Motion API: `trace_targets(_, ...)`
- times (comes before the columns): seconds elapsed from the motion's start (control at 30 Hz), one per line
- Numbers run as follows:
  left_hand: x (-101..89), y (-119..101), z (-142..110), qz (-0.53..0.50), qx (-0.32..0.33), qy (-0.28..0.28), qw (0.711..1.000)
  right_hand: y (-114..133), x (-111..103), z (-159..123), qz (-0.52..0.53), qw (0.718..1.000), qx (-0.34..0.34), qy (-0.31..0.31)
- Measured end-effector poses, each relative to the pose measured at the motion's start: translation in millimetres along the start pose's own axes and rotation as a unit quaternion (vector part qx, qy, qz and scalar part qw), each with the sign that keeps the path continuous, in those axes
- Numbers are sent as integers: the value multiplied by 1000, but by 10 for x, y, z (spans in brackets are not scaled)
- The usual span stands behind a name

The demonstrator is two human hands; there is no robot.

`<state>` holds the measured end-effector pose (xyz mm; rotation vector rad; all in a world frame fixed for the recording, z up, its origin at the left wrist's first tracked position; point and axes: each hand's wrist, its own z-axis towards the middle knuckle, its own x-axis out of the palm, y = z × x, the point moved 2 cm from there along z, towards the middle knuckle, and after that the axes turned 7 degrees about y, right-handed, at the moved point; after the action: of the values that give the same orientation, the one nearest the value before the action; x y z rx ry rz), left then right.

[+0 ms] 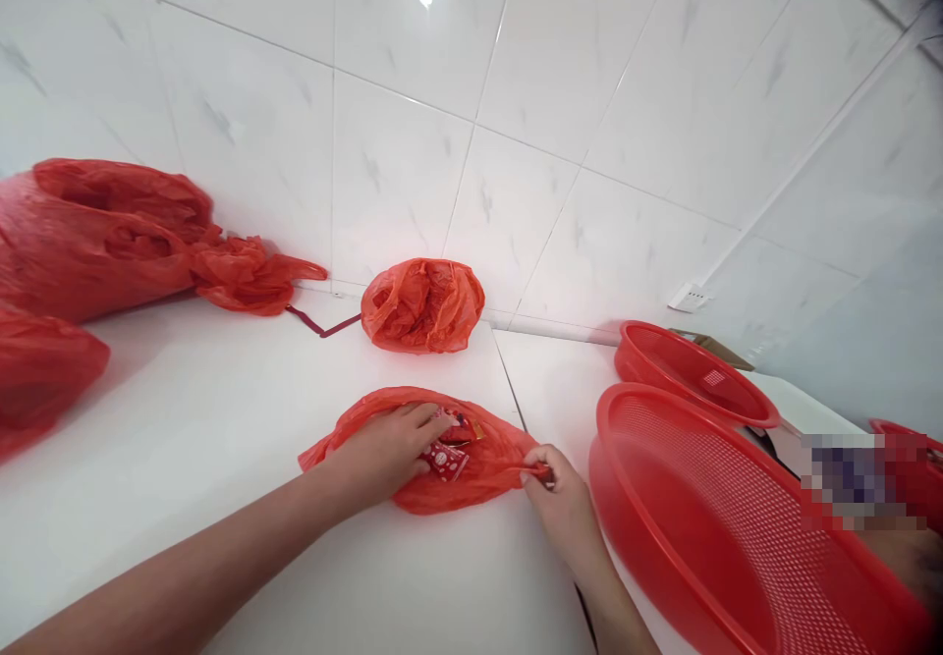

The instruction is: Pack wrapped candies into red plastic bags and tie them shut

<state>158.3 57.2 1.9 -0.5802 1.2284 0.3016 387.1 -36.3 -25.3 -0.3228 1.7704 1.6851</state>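
A red plastic bag (478,483) lies on the white table in front of me, its mouth spread open. Inside it are several small wrapped packets, among them a red packet with white dots (446,461). My left hand (390,444) reaches into the bag from the left, thumb and fingers closed around the edge of the dotted packet; part of that grip is hidden. At the right end of the bag, my right hand (556,488) is closed, pinching the gathered plastic between thumb and fingers.
Behind the bag stands another crumpled red bag (423,306) near the tiled wall. Large red bags (95,233) fill the left side. To the right are a big red mesh basket (693,498) and a red basin (693,370). A dark red strap (322,331) lies on the table.
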Motion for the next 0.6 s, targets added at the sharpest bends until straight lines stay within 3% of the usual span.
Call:
trace_targets(0.1,-160,54,-213,23,63,-72,995,0,-112,-15,65,997,-22,-33)
trace_targets(0.17,-259,207,-381,39,-4,-137,990,-14,-160,3,81,994,-45,-50)
trace_targets(0.23,-323,407,-520,29,-122,-161,979,-22,-173,49,92,991,-65,-67)
trace_targets(0.3,-345,579,-589,-67,-219,-110,967,-7,-159,115,110,988,-72,-76)
trace_targets(0.37,-368,654,-569,-246,-259,-28,934,49,-144,193,142,985,-67,-75)
trace_targets(0.43,-464,624,-465,-413,-245,2,877,166,-153,270,176,980,-64,-71)
trace_targets(0.5,-651,549,-307,-498,-209,-50,840,348,-194,336,210,972,-78,-68)
trace_targets(0.6,-978,437,-64,-519,-168,-155,823,677,-284,401,293,947,-111,-76)
